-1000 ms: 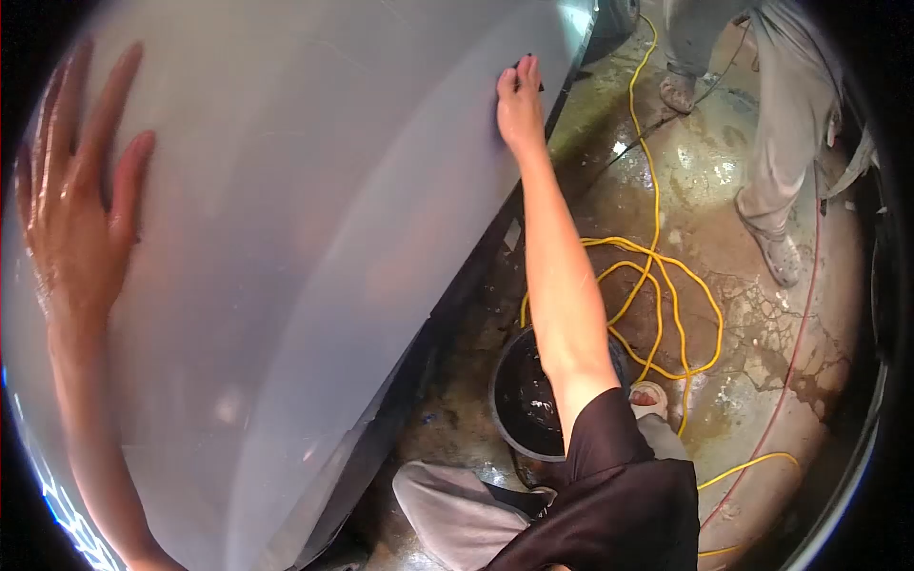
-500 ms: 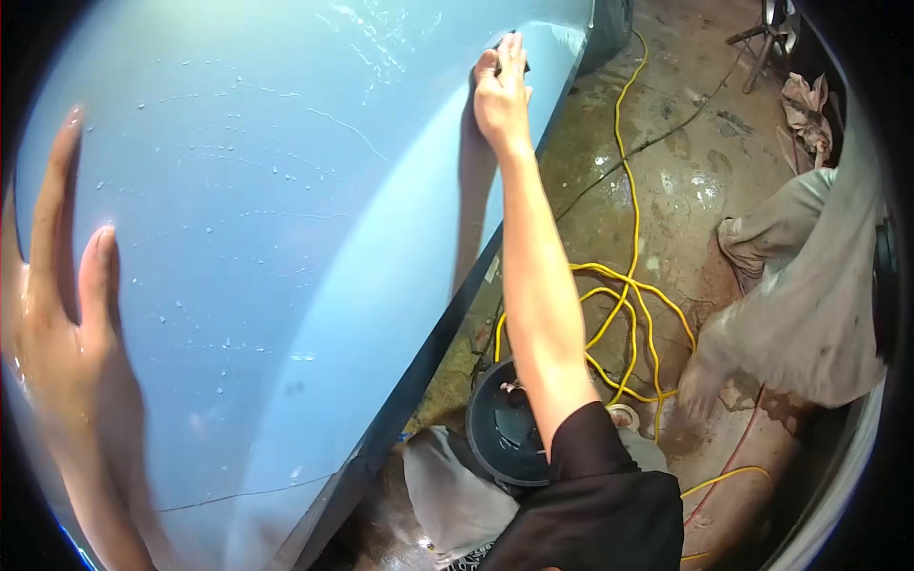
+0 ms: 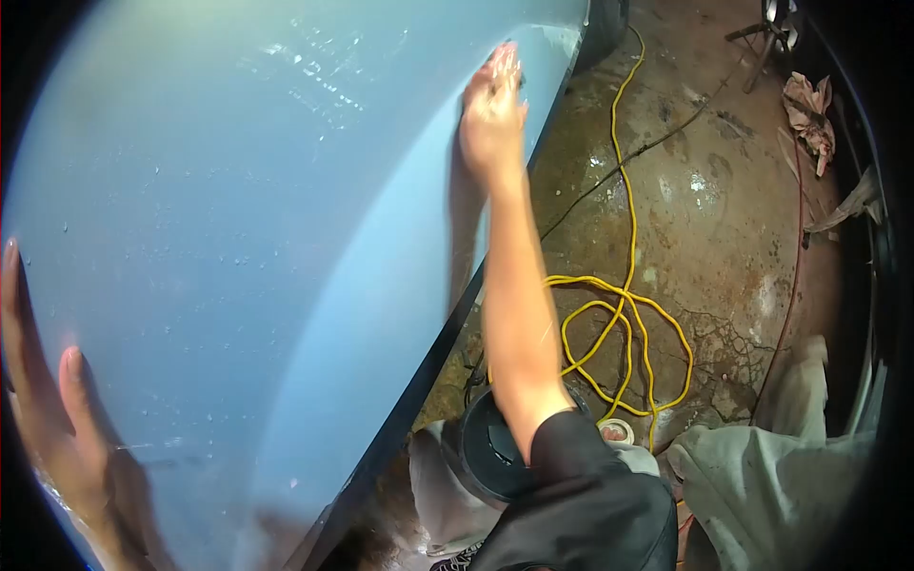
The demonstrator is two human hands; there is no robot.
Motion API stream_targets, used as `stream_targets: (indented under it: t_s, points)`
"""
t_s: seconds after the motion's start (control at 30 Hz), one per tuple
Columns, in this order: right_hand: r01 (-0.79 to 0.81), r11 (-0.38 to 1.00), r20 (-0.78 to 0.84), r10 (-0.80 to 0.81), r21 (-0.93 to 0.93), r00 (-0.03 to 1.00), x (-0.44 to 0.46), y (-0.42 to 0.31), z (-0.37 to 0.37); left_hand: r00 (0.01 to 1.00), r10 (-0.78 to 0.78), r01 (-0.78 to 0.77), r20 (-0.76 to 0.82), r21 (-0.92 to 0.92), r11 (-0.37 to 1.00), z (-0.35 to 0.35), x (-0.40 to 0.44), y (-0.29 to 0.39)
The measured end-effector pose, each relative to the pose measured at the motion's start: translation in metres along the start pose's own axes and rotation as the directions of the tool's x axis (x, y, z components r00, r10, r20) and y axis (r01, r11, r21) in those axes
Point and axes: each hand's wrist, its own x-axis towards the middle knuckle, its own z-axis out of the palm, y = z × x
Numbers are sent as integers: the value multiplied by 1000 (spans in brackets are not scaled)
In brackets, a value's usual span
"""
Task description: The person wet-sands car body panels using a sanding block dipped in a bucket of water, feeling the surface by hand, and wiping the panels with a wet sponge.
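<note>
My right hand (image 3: 493,116) grips a small dark pad (image 3: 522,83), mostly hidden, against the wet, smooth blue panel (image 3: 276,219). My left hand (image 3: 65,459) has its fingers spread apart.

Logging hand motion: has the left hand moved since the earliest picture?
Yes: the left hand has come down the view; its thumb tip, once higher than the yellow cable loops, now level with them.
</note>
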Motion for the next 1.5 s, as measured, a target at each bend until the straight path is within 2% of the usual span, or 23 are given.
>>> stream_targets:
  t_s: [0.03,0.1,0.17,0.23,0.33,0.4,0.5,0.6,0.67,0.73,0.8,0.83,0.93,1.03,1.13,1.2,1.23,1.3,1.33,1.37,1.4,1.47,1.5]
  points:
    - [29,991,0,-30,-129,1000,-48,-17,10,1000,6,-6,-5,10,1000,-1,0,0]
    - [43,987,28,-39,-155,999,-120,-52,18,1000,14,-14,-14,45,999,-1,2,2]
    - [37,981,62,-25,-191,998,-94,-47,12,1000,21,-20,-16,52,998,1,2,3]
    - [-57,998,-45,56,-15,997,-8,-19,4,999,31,-29,-30,67,997,1,3,2]
    - [-148,988,-10,149,40,989,59,1,-11,998,43,-37,-49,114,993,-5,5,0]
    - [-124,992,5,124,-15,992,25,-10,-7,997,52,-46,-48,132,990,-7,6,0]
    - [-20,983,39,28,-181,999,-99,-55,17,997,49,-39,-59,162,986,-7,7,0]
    - [38,979,78,-23,-198,997,-107,-62,13,998,42,-35,-55,122,992,-7,7,4]
    - [77,976,-20,-83,-205,996,-28,-8,20,997,37,-35,-70,22,999,-6,5,1]
    - [-73,997,1,73,22,997,44,2,-7,997,22,-22,-70,-7,1000,-11,4,-4]
    - [-63,998,3,63,-17,998,52,-1,-8,997,59,-51,-55,148,988,-16,6,-4]
    - [-77,997,4,77,-21,997,37,2,-3,996,72,-62,-45,195,979,-18,7,-3]
    - [106,973,24,-103,-203,994,-103,-54,22,985,91,-75,-145,113,991,-17,10,1]
    - [187,979,293,-154,-86,944,-243,-111,20,982,105,-83,-155,145,986,-14,8,2]
    - [226,965,264,-184,-136,947,-230,-103,7,976,131,-93,-172,212,973,-16,9,-5]
    - [81,983,94,-66,-162,993,-144,-51,9,970,151,-97,-188,270,958,-18,6,-11]
    - [-44,984,222,6,171,975,-90,-19,-2,966,171,-105,-196,308,946,-20,4,-14]
    - [-87,985,206,55,152,977,-62,-21,-1,960,199,-116,-199,364,924,-24,4,-11]
    - [-21,993,128,5,117,992,-79,-25,7,965,197,-120,-174,372,921,-28,4,-4]
    - [41,996,50,-44,74,998,-105,-40,13,968,191,-118,-164,373,920,-29,4,11]
    - [89,977,141,-62,-194,988,-164,-74,20,978,-15,77,-207,294,953,-26,5,31]
    - [247,967,276,-221,-63,935,-280,-137,28,946,-216,271,-242,220,937,-28,6,43]
    - [250,968,386,-239,23,891,-336,-154,32,945,-246,280,-217,145,949,-32,5,44]
